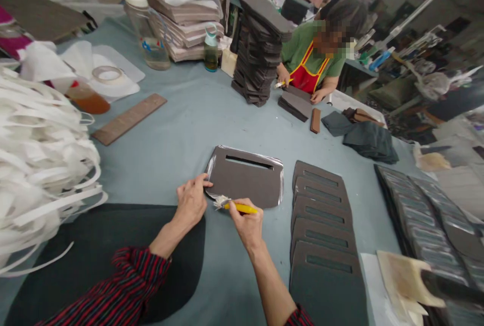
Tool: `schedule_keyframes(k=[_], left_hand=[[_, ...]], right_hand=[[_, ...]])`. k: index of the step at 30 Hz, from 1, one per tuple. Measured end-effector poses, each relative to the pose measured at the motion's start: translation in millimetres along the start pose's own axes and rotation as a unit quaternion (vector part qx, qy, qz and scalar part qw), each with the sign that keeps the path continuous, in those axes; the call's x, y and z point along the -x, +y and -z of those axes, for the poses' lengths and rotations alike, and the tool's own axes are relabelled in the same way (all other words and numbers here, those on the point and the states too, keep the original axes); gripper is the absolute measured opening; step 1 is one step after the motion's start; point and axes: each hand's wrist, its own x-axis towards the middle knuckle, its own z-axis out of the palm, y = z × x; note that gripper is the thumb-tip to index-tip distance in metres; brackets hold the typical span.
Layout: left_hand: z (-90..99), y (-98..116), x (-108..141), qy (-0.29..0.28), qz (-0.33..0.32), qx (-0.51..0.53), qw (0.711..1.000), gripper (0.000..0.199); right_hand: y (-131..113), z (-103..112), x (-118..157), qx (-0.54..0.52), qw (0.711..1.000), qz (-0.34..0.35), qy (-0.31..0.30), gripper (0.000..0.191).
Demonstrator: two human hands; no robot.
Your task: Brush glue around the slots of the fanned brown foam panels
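A dark brown flat panel (242,180) with a long slot near its far side lies on the blue-grey tabletop, white smears along its edges. The fingers of my left hand (192,199) are curled at the panel's left edge, holding it there. In my right hand (247,220) is a small brush (242,208) with a yellow handle, gripped between thumb and fingers. Its pale, whitened bristles touch the panel's near left edge. To the right, several similar slotted panels (321,222) lie overlapped in a row.
White strips (45,165) heap at left, near a flat brown bar (128,119). A tall stack of dark pieces (259,49) stands at the back beside a green bottle (210,51). Across the table a co-worker (306,59) handles pieces. More panels (427,225) lie far right.
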Motion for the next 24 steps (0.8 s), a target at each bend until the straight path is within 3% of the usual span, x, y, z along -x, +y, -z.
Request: schedule_keyframes(k=[7,9,12,15,18,21,24], left_hand=[[-7.9,-1,2,-0.002,0.01,-0.066,0.998,0.051],[-10.1,-2,2,0.001,0.011,-0.075,0.997,0.046],[-14.0,0,1,0.016,0.011,-0.091,0.996,0.035],[-19.6,10,2,0.042,-0.001,-0.103,0.994,0.03],[-31.0,30,7,0.051,-0.045,-0.104,0.992,0.028],[-48.9,51,13,0.025,-0.113,-0.117,0.986,0.035],[-64.6,63,17,0.003,-0.125,-0.178,0.976,0.039]], right_hand=[[62,124,21,0.104,0.979,-0.111,0.139,0.03],[70,146,20,0.123,0.964,-0.138,0.19,0.034],[70,160,11,0.109,0.951,-0.155,0.245,0.037],[64,156,-8,0.083,0.948,-0.154,0.264,0.037],[51,135,-36,0.048,0.954,-0.134,0.265,0.036],[30,88,-69,-0.013,0.97,-0.103,0.22,0.035],[5,20,-95,-0.068,0.988,-0.063,0.125,0.033]])
